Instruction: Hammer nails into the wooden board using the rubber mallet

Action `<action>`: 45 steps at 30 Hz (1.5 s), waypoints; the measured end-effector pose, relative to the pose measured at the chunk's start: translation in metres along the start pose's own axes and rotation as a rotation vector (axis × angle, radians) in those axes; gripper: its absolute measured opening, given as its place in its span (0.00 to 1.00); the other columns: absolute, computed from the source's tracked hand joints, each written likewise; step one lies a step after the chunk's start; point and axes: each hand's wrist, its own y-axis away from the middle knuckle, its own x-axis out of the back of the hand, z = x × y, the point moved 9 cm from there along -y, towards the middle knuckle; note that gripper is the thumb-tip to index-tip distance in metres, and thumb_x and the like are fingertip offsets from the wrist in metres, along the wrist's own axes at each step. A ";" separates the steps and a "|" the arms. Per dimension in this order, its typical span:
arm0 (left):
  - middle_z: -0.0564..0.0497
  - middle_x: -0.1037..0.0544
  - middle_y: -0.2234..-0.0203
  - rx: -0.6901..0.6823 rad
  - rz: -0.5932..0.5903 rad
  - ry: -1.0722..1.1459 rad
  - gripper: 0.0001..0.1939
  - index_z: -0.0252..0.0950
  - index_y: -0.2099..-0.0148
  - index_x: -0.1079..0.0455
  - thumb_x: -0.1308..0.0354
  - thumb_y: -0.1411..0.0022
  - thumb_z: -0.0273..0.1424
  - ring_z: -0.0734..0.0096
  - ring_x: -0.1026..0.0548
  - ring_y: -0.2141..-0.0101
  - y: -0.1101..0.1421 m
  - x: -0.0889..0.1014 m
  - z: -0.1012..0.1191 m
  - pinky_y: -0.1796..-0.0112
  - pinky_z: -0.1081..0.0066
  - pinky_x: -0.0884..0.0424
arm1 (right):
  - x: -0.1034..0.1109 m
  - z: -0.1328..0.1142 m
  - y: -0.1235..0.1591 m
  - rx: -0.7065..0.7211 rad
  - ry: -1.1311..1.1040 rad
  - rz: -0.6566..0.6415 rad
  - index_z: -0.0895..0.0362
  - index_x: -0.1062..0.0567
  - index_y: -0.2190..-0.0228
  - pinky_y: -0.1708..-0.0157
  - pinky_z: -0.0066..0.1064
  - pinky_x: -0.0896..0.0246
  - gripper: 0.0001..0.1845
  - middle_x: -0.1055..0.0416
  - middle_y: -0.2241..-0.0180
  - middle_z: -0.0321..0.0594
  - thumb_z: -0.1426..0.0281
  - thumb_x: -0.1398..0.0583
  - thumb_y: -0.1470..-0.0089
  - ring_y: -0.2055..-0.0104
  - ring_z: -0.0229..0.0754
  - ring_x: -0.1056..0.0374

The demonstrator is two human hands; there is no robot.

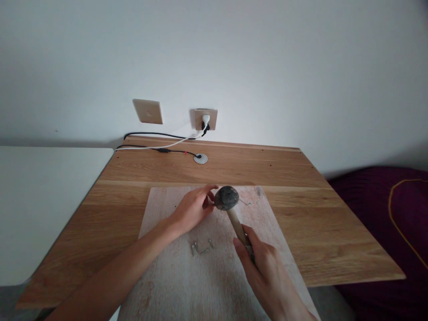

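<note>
My right hand (264, 263) is wrapped around the pale wooden handle of a hammer (227, 198). The hammer's dark, worn head is raised over the far part of a whitewashed wooden board (157, 276). Just left of the head, my left hand (195, 207) rests at the board with its thumb and fingers curled in a pinch. Their tips reach behind the hammer head, so what they hold is hidden. Several loose nails (202, 248) lie on the board between my forearms. A bent nail (245, 203) shows right of the hammer head.
The board lies on a wooden desk (334, 240). Behind it are a cable grommet (200, 158), cables (163, 150) and a wall socket (206, 119) with plugs. A white tabletop (43, 200) adjoins on the left; a purple cushioned item (377, 205) is at the right.
</note>
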 end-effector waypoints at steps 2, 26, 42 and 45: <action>0.52 0.16 0.64 -0.002 0.006 0.006 0.29 0.37 0.40 0.27 0.39 0.43 0.16 0.71 0.21 0.68 0.000 0.000 0.000 0.63 0.73 0.28 | 0.000 0.000 0.000 0.002 -0.002 -0.011 0.57 0.25 0.53 0.74 0.32 0.35 0.21 0.27 0.77 0.34 0.55 0.49 0.26 0.77 0.44 0.29; 0.53 0.15 0.64 -0.010 0.018 -0.111 0.31 0.40 0.40 0.25 0.38 0.44 0.12 0.66 0.18 0.63 0.000 0.004 0.002 0.53 0.67 0.27 | -0.005 0.000 0.004 0.005 0.014 -0.049 0.58 0.26 0.51 0.73 0.33 0.35 0.22 0.26 0.76 0.35 0.55 0.49 0.25 0.77 0.45 0.29; 0.52 0.20 0.66 -0.529 -0.185 -0.566 0.05 0.37 0.61 0.27 0.33 0.33 0.25 0.62 0.23 0.59 0.069 -0.003 0.087 0.56 0.62 0.33 | 0.019 0.038 0.048 -0.202 -0.042 0.019 0.56 0.25 0.49 0.67 0.34 0.32 0.28 0.23 0.73 0.36 0.46 0.46 0.30 0.74 0.46 0.27; 0.54 0.20 0.66 -0.590 -0.325 -0.613 0.08 0.37 0.63 0.29 0.33 0.33 0.24 0.64 0.23 0.61 0.086 -0.017 0.096 0.57 0.61 0.33 | 0.020 0.056 0.057 -0.238 -0.036 0.009 0.56 0.26 0.49 0.65 0.35 0.31 0.29 0.19 0.70 0.40 0.44 0.47 0.30 0.69 0.50 0.21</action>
